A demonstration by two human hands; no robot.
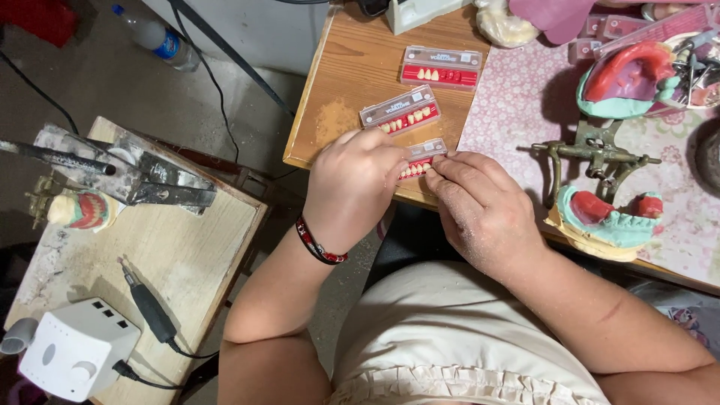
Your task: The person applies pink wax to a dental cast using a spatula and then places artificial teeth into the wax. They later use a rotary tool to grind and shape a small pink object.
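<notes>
While both hands meet over the near edge of the wooden surface [352, 71], they pinch between them a small card of artificial teeth [421, 159]: a red wax strip carrying a row of pale tooth shapes, with a clear plastic cover along its far side. The left hand [352, 191], its wrist ringed by a red-and-black bracelet [319, 244], curls over the card's left end; the right hand [480, 206] closes fingertips on its right end. Beyond this card lie two more tooth cards, one just past it [399, 111] and one farther back [441, 67]. To the card's right, on a pink patterned cloth [510, 97], stands a metal articulator [596, 154] bearing a green-and-red dental model [604, 221]. The card appears light, thin and fairly stiff, yet the wax is likely soft and the teeth small, smooth and easily dislodged; it is probably best gripped by its short ends or plastic edges, as seen, keeping pressure off the tooth row. Far left of the card, a side table [172, 247] holds a white motor unit [75, 349] and a handpiece [146, 307].
</notes>
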